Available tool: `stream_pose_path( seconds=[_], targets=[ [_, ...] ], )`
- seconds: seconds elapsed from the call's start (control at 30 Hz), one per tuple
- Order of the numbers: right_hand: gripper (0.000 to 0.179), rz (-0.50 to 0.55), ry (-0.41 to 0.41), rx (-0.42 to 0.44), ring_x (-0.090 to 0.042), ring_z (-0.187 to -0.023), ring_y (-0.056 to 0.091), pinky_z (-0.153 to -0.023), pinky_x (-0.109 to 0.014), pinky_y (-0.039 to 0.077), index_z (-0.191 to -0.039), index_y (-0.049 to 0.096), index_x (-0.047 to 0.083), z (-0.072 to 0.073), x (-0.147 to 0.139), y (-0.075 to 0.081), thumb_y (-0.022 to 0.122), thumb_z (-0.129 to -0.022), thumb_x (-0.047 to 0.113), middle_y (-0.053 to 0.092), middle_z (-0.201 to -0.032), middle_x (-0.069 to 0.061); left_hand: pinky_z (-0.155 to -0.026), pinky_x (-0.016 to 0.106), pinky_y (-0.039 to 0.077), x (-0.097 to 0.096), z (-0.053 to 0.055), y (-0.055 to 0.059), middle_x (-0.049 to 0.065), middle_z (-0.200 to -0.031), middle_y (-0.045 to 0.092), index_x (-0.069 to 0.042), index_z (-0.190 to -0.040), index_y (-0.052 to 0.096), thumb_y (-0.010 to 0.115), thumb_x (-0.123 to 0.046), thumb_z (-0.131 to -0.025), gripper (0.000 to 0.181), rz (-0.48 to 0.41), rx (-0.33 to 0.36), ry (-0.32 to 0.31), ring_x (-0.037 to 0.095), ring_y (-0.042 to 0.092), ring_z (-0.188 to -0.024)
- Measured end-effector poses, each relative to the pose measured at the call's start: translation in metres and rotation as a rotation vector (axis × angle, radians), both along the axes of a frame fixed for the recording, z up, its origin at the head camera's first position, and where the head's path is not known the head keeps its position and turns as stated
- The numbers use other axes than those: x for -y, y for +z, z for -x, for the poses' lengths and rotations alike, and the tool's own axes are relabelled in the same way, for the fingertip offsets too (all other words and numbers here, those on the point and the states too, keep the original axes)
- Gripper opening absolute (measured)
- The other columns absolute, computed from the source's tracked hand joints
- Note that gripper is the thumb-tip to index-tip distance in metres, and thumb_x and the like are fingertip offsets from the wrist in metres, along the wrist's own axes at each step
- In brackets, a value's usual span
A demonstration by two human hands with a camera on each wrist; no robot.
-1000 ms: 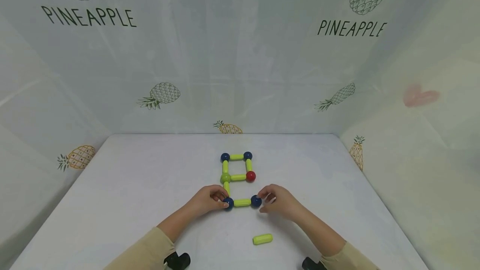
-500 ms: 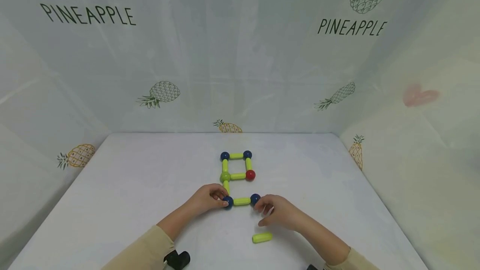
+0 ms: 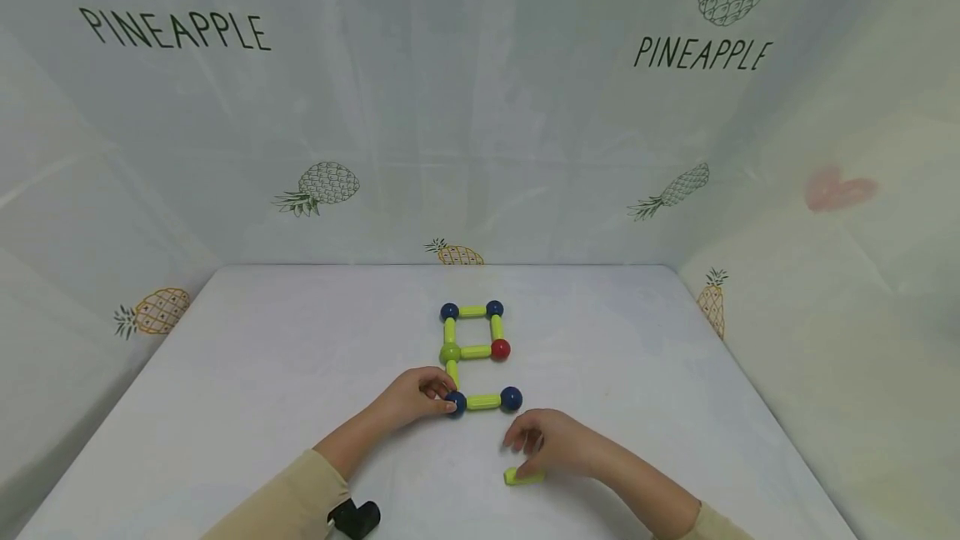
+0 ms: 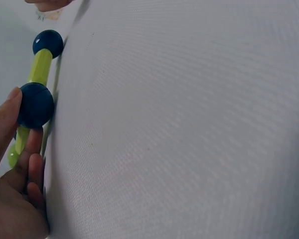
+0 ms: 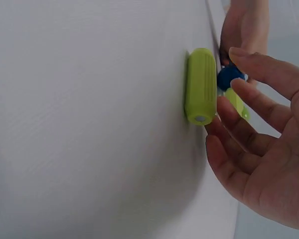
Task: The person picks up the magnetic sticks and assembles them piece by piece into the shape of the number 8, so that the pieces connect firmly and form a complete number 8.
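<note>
My left hand (image 3: pixel 415 394) pinches a blue ball (image 4: pixel 36 105) between thumb and fingers, at the near left corner of a figure of green magnetic rods and balls. From that ball a green rod (image 3: pixel 483 402) runs right to another blue ball (image 3: pixel 511 398). A second rod (image 3: pixel 452 371) leads away to a green ball (image 3: pixel 450 353). Over a loose green magnetic rod (image 5: pixel 201 87) on the table hovers my right hand (image 3: pixel 558 442). Its fingers are spread and loosely bent, and in the head view the thumb overlaps the rod.
Beyond the hands, rods form a square with a red ball (image 3: pixel 500 349) and two blue balls (image 3: pixel 449 312) at its other corners. The white table (image 3: pixel 300 340) ends at a pineapple-print curtain (image 3: pixel 480 107). A black device (image 3: pixel 355 518) sits by the left sleeve.
My right hand has left the near right blue ball and come toward the near edge, down to the loose rod. The left hand has stayed at its ball.
</note>
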State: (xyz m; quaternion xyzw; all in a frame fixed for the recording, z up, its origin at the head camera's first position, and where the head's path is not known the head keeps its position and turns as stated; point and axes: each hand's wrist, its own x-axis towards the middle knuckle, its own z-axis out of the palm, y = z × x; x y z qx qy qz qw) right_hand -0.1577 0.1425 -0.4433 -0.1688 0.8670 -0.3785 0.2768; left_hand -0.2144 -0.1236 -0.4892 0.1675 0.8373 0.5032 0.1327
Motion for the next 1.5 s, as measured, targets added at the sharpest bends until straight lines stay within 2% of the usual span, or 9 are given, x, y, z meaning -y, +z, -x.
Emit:
stream_pose_path(
  seconds=[0.13, 0.43, 0.9, 1.07, 1.27, 1.5],
  targets=[
    [0.028, -0.013, 0.022, 0.015, -0.018, -0.077, 0.053, -0.068, -0.027, 0.047, -0.095, 0.07, 0.017, -0.002, 0.001, -0.003, 0.085, -0.073, 0.008, 0.06, -0.084, 0.002, -0.067, 0.026, 0.046, 0.0, 0.0, 0.0, -0.001, -0.083, 0.062, -0.006, -0.099, 0.069, 0.082, -0.009, -0.079, 0.024, -0.005, -0.002, -0.004, 0.015, 0.054, -0.077],
    [0.028, -0.065, 0.055, -0.021, -0.013, -0.072, 0.05, -0.064, -0.025, 0.044, -0.087, 0.07, 0.022, -0.004, 0.002, -0.01, 0.085, -0.072, 0.004, 0.057, -0.079, 0.004, -0.067, 0.026, 0.046, 0.0, 0.0, 0.0, -0.003, -0.083, 0.062, -0.007, -0.099, 0.069, 0.082, -0.011, -0.079, 0.025, 0.009, 0.003, 0.004, 0.015, 0.054, -0.077],
    [0.028, -0.083, 0.079, -0.026, -0.011, -0.073, 0.05, -0.065, -0.024, 0.045, -0.083, 0.069, 0.023, -0.004, 0.003, -0.01, 0.083, -0.074, 0.001, 0.056, -0.076, 0.006, -0.067, 0.026, 0.045, -0.001, -0.003, 0.001, -0.003, -0.083, 0.061, -0.007, -0.099, 0.069, 0.082, -0.012, -0.079, 0.025, 0.012, 0.002, 0.019, 0.014, 0.054, -0.076],
    [0.029, -0.094, 0.082, -0.076, -0.012, -0.073, 0.051, -0.065, -0.025, 0.047, -0.085, 0.069, 0.025, 0.003, 0.003, 0.0, 0.083, -0.073, 0.003, 0.057, -0.077, 0.006, -0.067, 0.026, 0.045, -0.001, -0.001, 0.0, -0.003, -0.083, 0.061, -0.007, -0.099, 0.069, 0.082, -0.011, -0.078, 0.024, 0.01, 0.004, 0.019, 0.013, 0.054, -0.076],
    [0.027, -0.059, 0.092, -0.16, -0.013, -0.075, 0.052, -0.066, -0.026, 0.047, -0.087, 0.069, 0.023, 0.017, 0.002, 0.012, 0.083, -0.074, 0.003, 0.058, -0.079, 0.008, -0.066, 0.025, 0.045, 0.0, -0.002, -0.001, -0.003, -0.083, 0.061, -0.007, -0.098, 0.069, 0.082, -0.011, -0.079, 0.023, 0.007, -0.001, 0.012, 0.014, 0.054, -0.076],
    [0.024, -0.017, 0.098, -0.18, -0.015, -0.078, 0.054, -0.068, -0.028, 0.047, -0.09, 0.07, 0.021, 0.033, 0.004, 0.019, 0.081, -0.077, 0.004, 0.06, -0.081, 0.008, -0.067, 0.025, 0.045, 0.0, -0.003, 0.001, -0.003, -0.083, 0.061, -0.007, -0.098, 0.069, 0.082, -0.011, -0.079, 0.023, 0.011, 0.003, 0.01, 0.014, 0.053, -0.076]
  ],
)
